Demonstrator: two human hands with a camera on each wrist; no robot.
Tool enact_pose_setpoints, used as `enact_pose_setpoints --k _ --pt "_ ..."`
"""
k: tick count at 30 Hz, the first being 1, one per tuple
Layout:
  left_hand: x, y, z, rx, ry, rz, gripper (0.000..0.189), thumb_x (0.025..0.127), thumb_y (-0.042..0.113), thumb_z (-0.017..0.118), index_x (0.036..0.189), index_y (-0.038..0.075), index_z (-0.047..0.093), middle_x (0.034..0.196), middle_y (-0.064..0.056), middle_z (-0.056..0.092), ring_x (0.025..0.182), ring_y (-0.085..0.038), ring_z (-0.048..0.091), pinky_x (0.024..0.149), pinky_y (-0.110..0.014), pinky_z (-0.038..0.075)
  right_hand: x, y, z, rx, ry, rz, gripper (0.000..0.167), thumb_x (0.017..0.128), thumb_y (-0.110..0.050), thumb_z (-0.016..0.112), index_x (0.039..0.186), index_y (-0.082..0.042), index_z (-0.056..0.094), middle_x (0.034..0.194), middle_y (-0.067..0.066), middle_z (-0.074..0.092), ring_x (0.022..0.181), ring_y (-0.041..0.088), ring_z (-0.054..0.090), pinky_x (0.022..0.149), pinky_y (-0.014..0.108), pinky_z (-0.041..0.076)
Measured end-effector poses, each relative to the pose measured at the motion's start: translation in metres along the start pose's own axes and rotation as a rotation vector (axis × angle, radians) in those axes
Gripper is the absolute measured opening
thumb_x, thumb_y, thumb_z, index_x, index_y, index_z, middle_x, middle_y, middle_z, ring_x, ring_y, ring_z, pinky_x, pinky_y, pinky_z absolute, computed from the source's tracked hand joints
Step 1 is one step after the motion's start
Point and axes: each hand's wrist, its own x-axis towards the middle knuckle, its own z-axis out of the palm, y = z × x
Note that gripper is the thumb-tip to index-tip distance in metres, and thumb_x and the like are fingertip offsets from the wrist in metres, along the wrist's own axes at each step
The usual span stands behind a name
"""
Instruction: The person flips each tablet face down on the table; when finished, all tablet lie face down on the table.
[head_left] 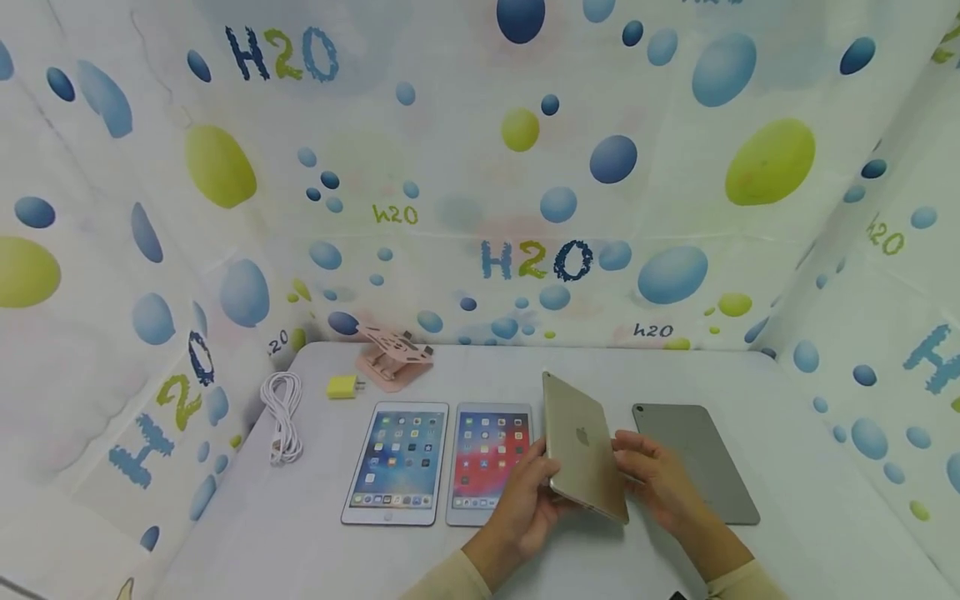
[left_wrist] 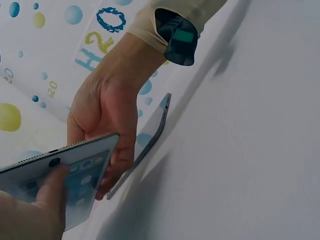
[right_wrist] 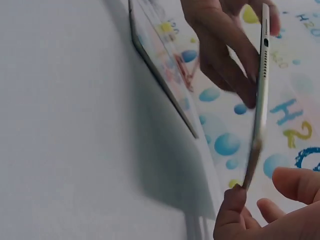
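A gold tablet (head_left: 585, 446) with an apple logo on its back is held up on edge, tilted, above the white table. My left hand (head_left: 521, 504) grips its left lower side; in the left wrist view that thumb presses the lit screen (left_wrist: 82, 175) near the home button. Fingertips of my right hand (head_left: 663, 479) touch the opposite edge, while its thumb (right_wrist: 295, 184) stands apart from the tablet in the right wrist view. Behind the right hand, a grey tablet (head_left: 712, 458) lies back up. Left of the held one, a tablet with a red and blue screen (head_left: 480, 442) lies face up, partly covered by my left hand.
Farther left, another tablet (head_left: 397, 462) lies with its screen lit. At the back left are a pink folding stand (head_left: 393, 358), a yellow charger plug (head_left: 342, 387) and a bundled white cable (head_left: 283, 417). Printed cloth walls (head_left: 450, 167) enclose the table (head_left: 247, 533).
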Motion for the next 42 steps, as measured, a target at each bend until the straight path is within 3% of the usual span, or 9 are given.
enact_pose_setpoints --k 8,14,19,23,26,30,33,37,42 --pt "0.005 -0.007 -0.005 0.144 0.038 0.033 0.058 0.093 0.0 0.049 0.15 -0.003 0.041 0.143 -0.019 0.052 0.126 -0.028 0.057 0.102 -0.044 0.052 0.004 -0.001 -0.015 0.003 0.041 -0.024 0.025 0.103 -0.015 0.058 0.125 -0.004 0.063 0.116 -0.001 0.069 0.104 0.016 0.067 0.089 0.028 0.055" --pt "0.011 -0.01 -0.012 0.32 0.152 0.092 0.056 0.085 -0.008 0.054 0.14 -0.011 0.049 0.117 -0.015 0.058 0.101 -0.018 0.058 0.084 -0.024 0.053 0.006 -0.003 -0.021 -0.03 0.051 -0.029 0.028 0.104 -0.017 0.057 0.126 -0.001 0.062 0.118 -0.001 0.067 0.105 0.014 0.067 0.086 0.029 0.056" --pt "0.015 -0.014 -0.016 0.457 0.241 0.139 0.057 0.081 -0.012 0.059 0.137 -0.015 0.053 0.106 -0.013 0.063 0.089 -0.014 0.055 0.072 -0.017 0.051 0.007 -0.004 -0.022 -0.106 0.037 -0.052 0.038 0.104 -0.018 0.056 0.133 0.007 0.055 0.12 0.005 0.066 0.103 0.016 0.067 0.084 0.03 0.056" --pt "0.014 -0.016 -0.015 0.556 0.285 0.12 0.053 0.081 -0.008 0.063 0.133 -0.013 0.058 0.107 -0.013 0.066 0.091 -0.016 0.057 0.075 -0.022 0.054 0.008 -0.003 -0.024 -0.164 0.033 -0.048 0.046 0.104 -0.018 0.056 0.139 0.012 0.049 0.122 0.009 0.066 0.102 0.015 0.065 0.085 0.029 0.056" --pt "0.013 -0.015 -0.012 0.568 0.294 0.085 0.049 0.087 -0.002 0.063 0.133 -0.014 0.057 0.123 -0.021 0.066 0.111 -0.028 0.064 0.095 -0.035 0.056 0.009 -0.003 -0.026 -0.208 0.033 -0.052 0.049 0.105 -0.02 0.055 0.142 0.012 0.046 0.127 0.011 0.065 0.104 0.014 0.064 0.086 0.028 0.055" --pt "0.01 -0.011 -0.008 0.564 0.28 0.04 0.047 0.092 0.004 0.061 0.134 -0.016 0.055 0.14 -0.031 0.056 0.133 -0.041 0.053 0.108 -0.048 0.046 0.009 -0.004 -0.027 -0.263 0.039 -0.045 0.05 0.106 -0.021 0.053 0.144 0.01 0.045 0.139 0.02 0.057 0.111 0.015 0.063 0.089 0.026 0.055" --pt "0.006 -0.008 -0.005 0.549 0.26 0.011 0.049 0.092 0.005 0.06 0.135 -0.017 0.053 0.143 -0.033 0.052 0.134 -0.043 0.052 0.109 -0.05 0.045 0.008 -0.005 -0.026 -0.304 0.04 -0.042 0.05 0.107 -0.021 0.052 0.146 0.008 0.044 0.147 0.025 0.05 0.122 0.023 0.059 0.093 0.027 0.054" --pt "0.001 -0.004 -0.002 0.526 0.226 -0.021 0.052 0.093 0.007 0.059 0.139 -0.015 0.05 0.144 -0.033 0.05 0.133 -0.043 0.053 0.108 -0.05 0.047 0.005 -0.007 -0.024 -0.36 0.027 -0.052 0.051 0.108 -0.023 0.05 0.148 0.008 0.043 0.152 0.027 0.044 0.136 0.039 0.049 0.103 0.039 0.051" --pt "-0.003 -0.003 0.0 0.506 0.197 -0.025 0.056 0.093 0.007 0.057 0.144 -0.013 0.046 0.142 -0.03 0.055 0.131 -0.04 0.056 0.11 -0.052 0.045 -0.001 -0.006 -0.022 -0.409 0.016 -0.063 0.05 0.108 -0.022 0.048 0.148 0.008 0.041 0.153 0.03 0.043 0.14 0.045 0.044 0.108 0.051 0.047"
